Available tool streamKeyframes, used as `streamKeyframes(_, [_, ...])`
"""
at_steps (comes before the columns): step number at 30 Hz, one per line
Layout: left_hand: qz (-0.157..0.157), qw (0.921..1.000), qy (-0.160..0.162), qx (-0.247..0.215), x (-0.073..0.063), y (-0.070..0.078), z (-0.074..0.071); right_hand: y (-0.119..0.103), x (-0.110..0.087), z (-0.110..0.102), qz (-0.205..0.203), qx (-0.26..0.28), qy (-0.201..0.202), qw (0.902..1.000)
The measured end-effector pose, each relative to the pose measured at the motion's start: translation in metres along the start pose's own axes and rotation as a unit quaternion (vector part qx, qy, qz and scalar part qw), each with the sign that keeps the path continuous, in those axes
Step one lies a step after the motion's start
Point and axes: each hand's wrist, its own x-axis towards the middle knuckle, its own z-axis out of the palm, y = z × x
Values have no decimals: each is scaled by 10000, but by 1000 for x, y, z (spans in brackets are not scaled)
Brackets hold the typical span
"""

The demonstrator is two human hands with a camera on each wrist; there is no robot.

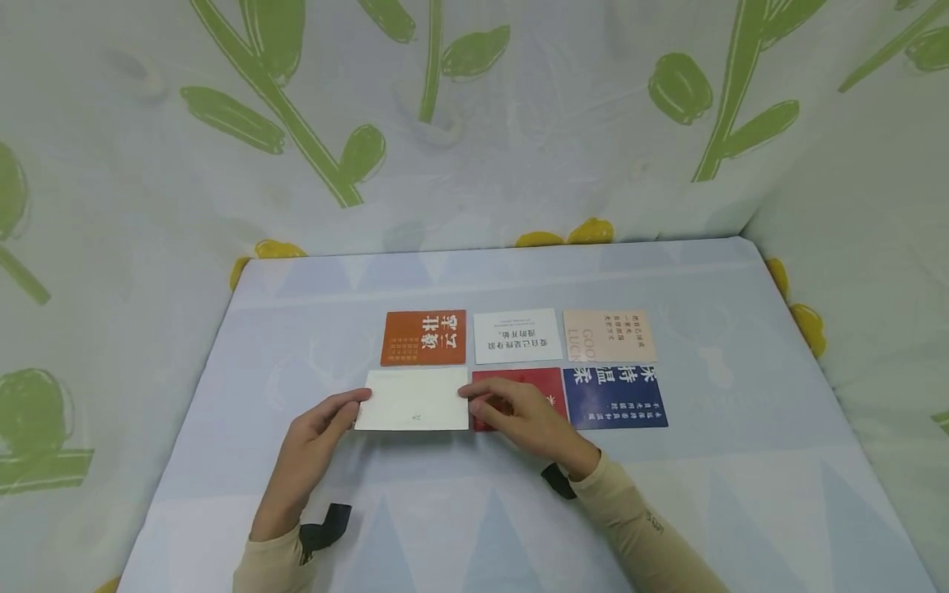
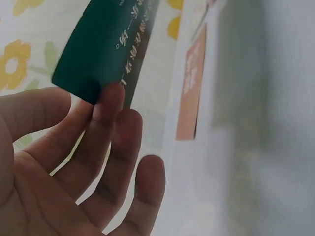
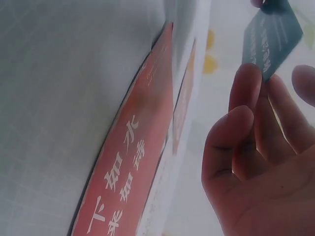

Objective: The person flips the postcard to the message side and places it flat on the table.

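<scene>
A card is held above the table, its white back up in the head view and its dark green, lettered face showing from below in the left wrist view. My left hand pinches it at the left edge. At the opposite edge my right hand grips it near the upper corner, fingertips right at the rim. Beneath the right hand lies a red card, partly covered by that hand. An orange card lies just beyond the held one.
To the right of the red card lies a navy card. A white card and a beige card continue the far row. The pale blue table meets a leaf-patterned cloth wall at its back edge.
</scene>
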Motion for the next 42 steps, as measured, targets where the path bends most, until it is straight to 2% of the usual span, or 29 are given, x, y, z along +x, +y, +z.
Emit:
streamKeyframes(3, [239,9964,282,763,1,-1,3,-1,1,1,0,-153,-82,9998])
streamKeyframes(5, [536,9887,477,1313,1,-2,7,-1,1,1,70,-231,-180,9995])
streamKeyframes(8, [909,9776,549,1819,1,-3,12,-1,2,1,169,-326,-332,9988])
streamKeyframes(16, [924,9532,532,2828,5,-2,24,0,6,1,130,-1055,-461,9933])
streamKeyframes(21, [1097,9393,751,3162,8,-4,29,-1,9,1,342,-1198,-693,9898])
streamKeyframes(29, [1045,9342,821,3310,9,-2,32,-5,14,2,429,-1302,-865,9868])
streamKeyframes(33, [1112,9279,909,3441,10,-2,35,-5,15,3,441,-1402,-858,9854])
streamKeyframes(37, [1120,9205,974,3615,11,-2,38,-7,16,5,404,-1787,-810,9797])
streamKeyframes(42, [1018,9171,981,3728,11,0,40,-12,18,8,421,-2220,-763,9712])
